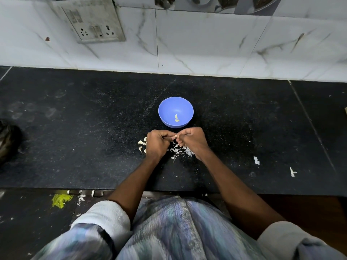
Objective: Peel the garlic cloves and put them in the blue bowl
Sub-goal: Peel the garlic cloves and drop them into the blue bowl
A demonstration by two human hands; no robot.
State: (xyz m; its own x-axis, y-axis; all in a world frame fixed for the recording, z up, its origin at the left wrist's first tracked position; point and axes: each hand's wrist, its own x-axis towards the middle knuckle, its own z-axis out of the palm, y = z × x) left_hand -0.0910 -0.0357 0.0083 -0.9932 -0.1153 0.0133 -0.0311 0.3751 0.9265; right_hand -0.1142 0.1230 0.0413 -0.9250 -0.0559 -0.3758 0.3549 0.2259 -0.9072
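Observation:
A blue bowl (176, 105) stands on the black counter (84, 128), with two pale peeled garlic pieces (176, 118) inside. Just in front of it, my left hand (156, 144) and my right hand (191, 140) meet with curled fingers, both pinching one small garlic clove (175, 136) between them. Unpeeled cloves (142, 145) lie to the left of my left hand, partly hidden by it. A heap of white peel scraps (180, 152) lies under and between my hands.
A white marbled tile wall (206, 44) with a socket plate (93, 23) rises behind the counter. Stray peel bits (256, 160) lie at the right. A dark object (8, 141) sits at the left edge. The counter's front edge runs just below my forearms.

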